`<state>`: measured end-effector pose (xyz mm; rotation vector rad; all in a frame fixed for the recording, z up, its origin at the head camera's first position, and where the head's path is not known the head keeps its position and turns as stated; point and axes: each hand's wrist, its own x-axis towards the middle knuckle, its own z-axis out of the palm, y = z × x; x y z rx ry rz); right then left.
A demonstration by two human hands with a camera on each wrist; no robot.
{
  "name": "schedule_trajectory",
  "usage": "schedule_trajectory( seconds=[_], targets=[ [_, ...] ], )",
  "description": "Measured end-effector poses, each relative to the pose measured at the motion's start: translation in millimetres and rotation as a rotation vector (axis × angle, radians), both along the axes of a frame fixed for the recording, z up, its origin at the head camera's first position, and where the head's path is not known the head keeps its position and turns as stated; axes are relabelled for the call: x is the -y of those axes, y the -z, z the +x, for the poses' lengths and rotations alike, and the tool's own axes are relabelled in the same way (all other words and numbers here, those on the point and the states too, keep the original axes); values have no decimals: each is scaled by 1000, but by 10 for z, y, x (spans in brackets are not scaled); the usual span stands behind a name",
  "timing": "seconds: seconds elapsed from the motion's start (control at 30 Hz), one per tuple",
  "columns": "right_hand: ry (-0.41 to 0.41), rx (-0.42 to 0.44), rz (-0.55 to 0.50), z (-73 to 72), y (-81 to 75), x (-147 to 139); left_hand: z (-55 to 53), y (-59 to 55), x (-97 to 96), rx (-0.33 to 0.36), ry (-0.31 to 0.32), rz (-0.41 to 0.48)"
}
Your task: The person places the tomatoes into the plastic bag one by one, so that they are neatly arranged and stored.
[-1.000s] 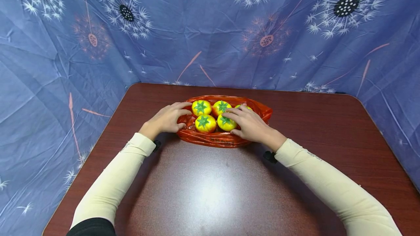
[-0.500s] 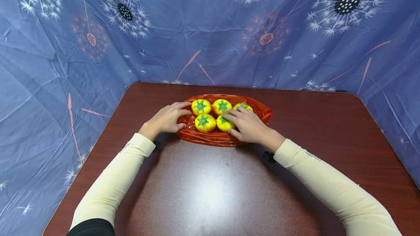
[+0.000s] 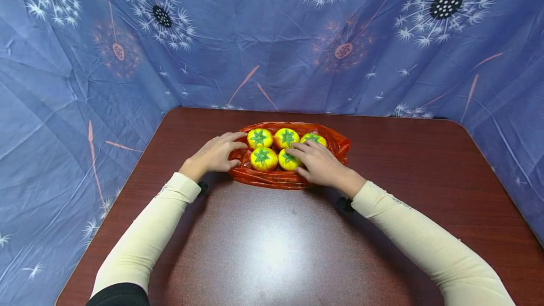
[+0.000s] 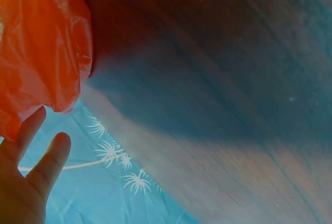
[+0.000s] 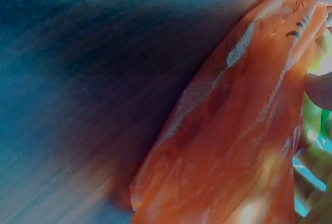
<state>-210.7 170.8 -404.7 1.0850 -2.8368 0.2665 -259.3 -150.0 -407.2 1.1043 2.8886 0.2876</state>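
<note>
An orange-red plastic bag (image 3: 272, 181) lies with its mouth wide, showing several yellow-red persimmons with green star-shaped tops, such as the front left persimmon (image 3: 263, 158). My left hand (image 3: 214, 154) touches the bag's left end, fingers spread and fairly straight; in the left wrist view, fingers (image 4: 49, 162) reach up to the plastic. My right hand (image 3: 325, 164) reaches over the bag's near right rim. Its thumb and fingers close round the front right persimmon (image 3: 288, 160), partly hidden under them. Behind that hand sits another persimmon (image 3: 313, 140).
The bag rests on a dark reddish-brown table (image 3: 408, 169), near its far edge. Blue cloth (image 3: 238, 37) with a dandelion pattern hangs behind and to the sides. A bright light reflection shows on the table in front.
My right hand has shifted slightly left, and the persimmons and the bag's right end have moved a little left with it. The left hand stays in place.
</note>
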Motion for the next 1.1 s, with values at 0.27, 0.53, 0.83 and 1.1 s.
schedule_trajectory(
  seconds=[0.27, 0.53, 0.83, 1.1],
  targets=[
    [-15, -22, -41, 84, -69, -49, 10, -15, -13, 6, -2, -6],
    [-61, -83, -73, 329, -228, -224, 12, -11, -17, 20, -15, -18],
    [-45, -208, -62, 691, -274, -689, 24, -9, -8, 13, -23, 16],
    [75, -219, -232, 977, -164, -1061, 26, 6, -29, 19, -20, 42]
  ],
)
